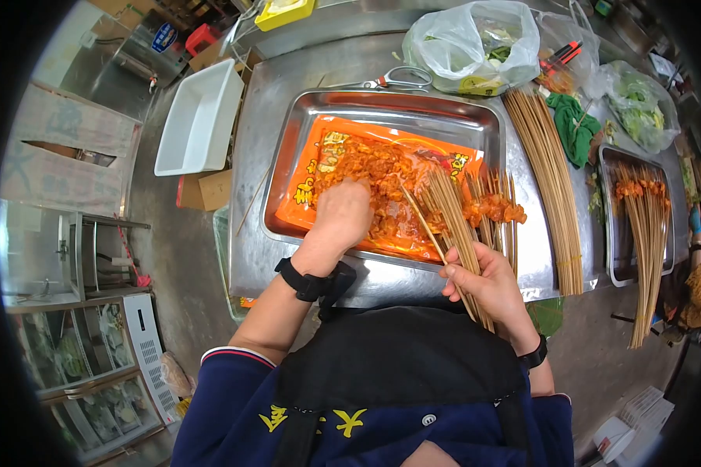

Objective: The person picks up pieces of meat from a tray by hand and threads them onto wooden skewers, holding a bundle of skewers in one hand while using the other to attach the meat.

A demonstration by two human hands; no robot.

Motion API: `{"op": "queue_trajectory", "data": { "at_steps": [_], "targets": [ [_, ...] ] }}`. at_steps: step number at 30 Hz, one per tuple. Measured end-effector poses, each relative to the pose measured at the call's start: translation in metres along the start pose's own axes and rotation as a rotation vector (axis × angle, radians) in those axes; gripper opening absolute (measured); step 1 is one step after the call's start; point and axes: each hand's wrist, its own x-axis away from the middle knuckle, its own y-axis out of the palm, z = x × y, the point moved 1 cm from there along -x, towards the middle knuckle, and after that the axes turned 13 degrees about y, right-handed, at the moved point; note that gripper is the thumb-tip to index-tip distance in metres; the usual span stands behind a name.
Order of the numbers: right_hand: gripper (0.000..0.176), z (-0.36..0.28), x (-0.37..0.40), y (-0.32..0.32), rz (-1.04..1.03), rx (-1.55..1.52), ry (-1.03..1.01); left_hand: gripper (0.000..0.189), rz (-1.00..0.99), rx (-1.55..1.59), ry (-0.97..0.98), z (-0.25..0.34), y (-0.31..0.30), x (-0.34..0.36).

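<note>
My left hand (344, 210) reaches down into red-orange marinated meat pieces (382, 167). Its fingers are curled, and their tips are hidden, so what they grip does not show. The meat lies on an orange printed plastic bag (304, 198) in a steel tray (287, 148). A bundle of wooden skewers (456, 214) is held in my right hand (487, 284), with one skewer slanting apart from the others. Just beyond it, skewers threaded with meat (494, 208) rest across the tray's right side.
Loose skewers (549, 187) lie right of the tray. Another tray (611, 233) farther right holds meat skewers (642, 210). Scissors (401, 79), a bag of greens (475, 47) and a green cloth (572, 128) sit behind. A white bin (199, 117) stands left. Someone's sleeve (699, 300) shows far right.
</note>
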Motion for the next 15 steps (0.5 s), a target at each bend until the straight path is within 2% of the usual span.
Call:
{"op": "queue_trajectory", "data": {
  "at_steps": [3,5,6,8,9,11,15],
  "targets": [
    [0.016,0.0,0.0,0.001,-0.003,0.004,0.001,0.022,0.044,-0.041,0.092,-0.004,-0.004,0.006],
    [0.016,0.001,-0.001,0.001,-0.011,0.003,-0.006,0.018,0.009,0.61,-0.19,-0.008,-0.009,0.008],
    [0.016,0.001,-0.001,0.001,-0.016,0.003,0.0,0.018,0.01,0.609,-0.193,-0.011,-0.007,0.009],
    [0.016,0.001,0.0,0.002,-0.021,0.008,0.009,0.016,0.158,1.736,-0.209,-0.012,0.0,0.01],
    [0.017,0.001,0.0,0.003,-0.023,0.003,0.011,0.016,0.16,1.738,-0.206,-0.008,-0.001,0.01],
    [0.019,0.0,0.0,0.002,-0.022,-0.004,0.011,0.015,0.358,1.898,-0.336,0.004,-0.004,0.009],
    [0.022,0.0,0.001,0.003,-0.027,-0.007,0.012,0.018,0.353,2.04,-0.287,0.007,-0.004,0.008]
  ]
}}
